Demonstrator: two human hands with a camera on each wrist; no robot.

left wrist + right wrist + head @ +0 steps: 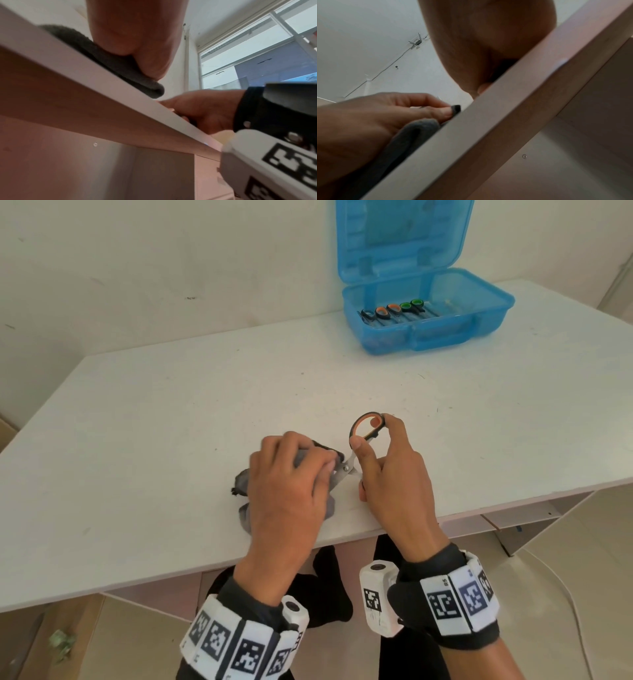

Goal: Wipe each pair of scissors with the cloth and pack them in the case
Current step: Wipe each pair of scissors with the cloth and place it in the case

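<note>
Near the table's front edge my right hand grips a pair of scissors with black and orange handles, fingers curled round the handle loop. My left hand holds a grey cloth folded over the steel blades. The wrist views look up from below the table edge: the left hand rests on the cloth, and the left hand's fingers pinch the cloth. The open blue case at the back right holds several scissors laid side by side.
The white table stands against a pale wall. Its front edge runs just under both wrists. The case lid stands upright against the wall. A window shows in the left wrist view.
</note>
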